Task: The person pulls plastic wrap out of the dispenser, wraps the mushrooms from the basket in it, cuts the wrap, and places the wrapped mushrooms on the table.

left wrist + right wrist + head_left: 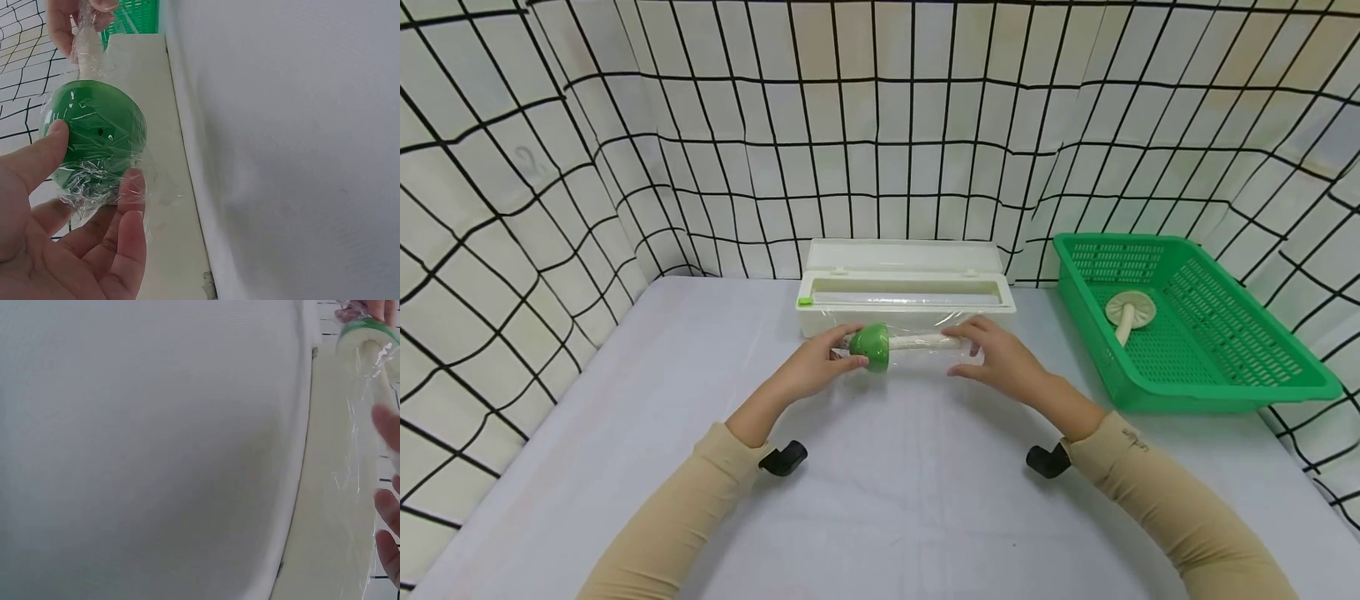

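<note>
My left hand (811, 367) grips the green cap of a toy mushroom (872, 347), which lies sideways in the air above the table. Clear cling film (94, 181) wraps the cap and bunches up in wrinkles by my left fingers. The white stem points right, with film hanging loosely along it. At the stem's far end is my right hand (1009, 360), its thumb and fingers spread apart around the stem tip. In the right wrist view only some fingertips (389, 428) show, partly blurred, beside the film.
Behind the hands stands a white cling film dispenser (902, 252) with its lid raised and a green slider at its left. A green basket (1195, 400) at the right holds another toy mushroom (1131, 309). Black wire grid (912, 142) encloses the white-covered table (895, 517).
</note>
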A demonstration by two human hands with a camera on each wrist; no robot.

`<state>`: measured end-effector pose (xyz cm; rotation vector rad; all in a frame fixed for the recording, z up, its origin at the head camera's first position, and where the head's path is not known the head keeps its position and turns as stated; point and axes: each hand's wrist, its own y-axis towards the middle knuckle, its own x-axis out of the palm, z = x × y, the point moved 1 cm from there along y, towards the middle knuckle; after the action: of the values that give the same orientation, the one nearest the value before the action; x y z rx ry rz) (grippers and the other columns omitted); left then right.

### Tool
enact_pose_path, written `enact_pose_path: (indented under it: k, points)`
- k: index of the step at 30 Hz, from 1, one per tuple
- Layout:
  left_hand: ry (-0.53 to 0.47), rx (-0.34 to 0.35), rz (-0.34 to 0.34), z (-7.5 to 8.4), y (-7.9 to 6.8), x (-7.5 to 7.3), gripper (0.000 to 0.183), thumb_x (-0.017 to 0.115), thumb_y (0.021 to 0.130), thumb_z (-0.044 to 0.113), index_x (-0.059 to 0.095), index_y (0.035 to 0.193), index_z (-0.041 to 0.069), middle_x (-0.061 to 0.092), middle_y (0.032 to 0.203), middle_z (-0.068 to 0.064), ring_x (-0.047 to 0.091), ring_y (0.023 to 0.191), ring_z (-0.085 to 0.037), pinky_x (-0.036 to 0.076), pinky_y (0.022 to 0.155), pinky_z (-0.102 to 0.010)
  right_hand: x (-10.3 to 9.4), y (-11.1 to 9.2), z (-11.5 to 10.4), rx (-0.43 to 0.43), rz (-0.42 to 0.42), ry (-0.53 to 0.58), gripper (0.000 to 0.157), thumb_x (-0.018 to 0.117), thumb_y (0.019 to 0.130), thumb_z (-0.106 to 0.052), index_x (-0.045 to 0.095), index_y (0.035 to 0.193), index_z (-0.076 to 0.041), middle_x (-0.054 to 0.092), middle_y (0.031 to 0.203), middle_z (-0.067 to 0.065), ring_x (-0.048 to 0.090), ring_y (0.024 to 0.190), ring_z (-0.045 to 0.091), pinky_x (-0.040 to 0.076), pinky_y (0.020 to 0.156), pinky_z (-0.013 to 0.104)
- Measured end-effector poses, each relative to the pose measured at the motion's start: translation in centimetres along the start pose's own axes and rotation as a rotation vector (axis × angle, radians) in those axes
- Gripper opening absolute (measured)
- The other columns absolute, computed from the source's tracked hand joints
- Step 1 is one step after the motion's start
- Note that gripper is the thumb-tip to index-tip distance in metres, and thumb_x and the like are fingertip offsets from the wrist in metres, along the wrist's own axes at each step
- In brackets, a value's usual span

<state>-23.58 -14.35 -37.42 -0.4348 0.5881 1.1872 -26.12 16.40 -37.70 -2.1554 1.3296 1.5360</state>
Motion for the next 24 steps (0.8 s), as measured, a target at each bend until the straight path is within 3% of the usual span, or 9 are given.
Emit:
enact_pose_path:
  k: [7, 14, 20, 24]
  points:
    - [-0.01, -0.022, 0.008, -0.1, 0.1, 0.1, 0.067, 0.065, 0.103, 0.029, 0.032, 0.159, 0.013, 0.054, 0.141, -0.029, 0.06, 0.12, -0.04, 0.052, 0.094, -0.053, 0.1, 0.4, 0.2, -0.103, 0.083, -0.155, 0.04, 0.082, 0.086, -0.003, 0.069, 0.124, -0.003, 0.073, 0.108, 0.01, 0.068, 0.08, 0.021, 0.058, 0.071, 0.035]
    - [-0.085, -0.057, 0.035, -0.5, 1.0, -0.5, 0.055, 0.062, 0.105, 0.032, 0.043, 0.153, 0.015, 0.066, 0.126, -0.024, 0.066, 0.109, -0.033, 0.051, 0.09, -0.05, 0.2, 0.7, 0.5, -0.043, 0.042, -0.178, 0.025, 0.079, 0.091, -0.011, 0.068, 0.112, -0.003, 0.074, 0.103, 0.008, 0.071, 0.082, 0.021, 0.059, 0.074, 0.035]
    - [-0.142, -0.056, 0.046, -0.9, 1.4, -0.4, 0.04, 0.049, 0.111, 0.024, 0.05, 0.146, 0.006, 0.063, 0.132, -0.025, 0.067, 0.108, -0.035, 0.052, 0.088, -0.05, 0.4, 1.1, 0.9, -0.012, 0.025, -0.169, 0.024, 0.082, 0.088, -0.01, 0.068, 0.107, -0.005, 0.074, 0.1, 0.008, 0.07, 0.082, 0.022, 0.059, 0.074, 0.036]
    - [-0.169, -0.061, 0.044, -1.1, 1.5, -0.3, 0.037, 0.049, 0.111, 0.02, 0.052, 0.144, 0.004, 0.06, 0.135, -0.026, 0.066, 0.109, -0.037, 0.051, 0.091, -0.052, 0.5, 1.3, 1.2, -0.009, 0.033, -0.172, 0.025, 0.084, 0.086, -0.009, 0.068, 0.106, -0.005, 0.075, 0.1, 0.008, 0.07, 0.081, 0.022, 0.058, 0.073, 0.036]
